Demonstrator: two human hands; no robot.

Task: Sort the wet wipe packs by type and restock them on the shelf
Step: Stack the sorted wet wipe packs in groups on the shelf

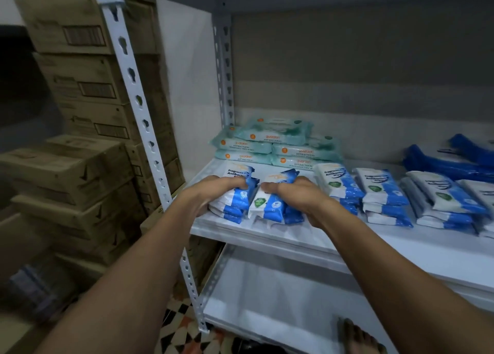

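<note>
On the white shelf, two stacks of small blue-and-white wet wipe packs sit at the front left. My left hand grips the left stack, thumb curled over its top. My right hand grips the neighbouring stack the same way. Further stacks of the same blue-and-white packs stand in a row to the right. Behind, larger teal antibacterial packs are piled against the back wall.
Blue plastic wrapping lies at the shelf's back right. A perforated white upright stands left of my hands, with stacked cardboard boxes beyond it. A lower shelf and a bare foot show below.
</note>
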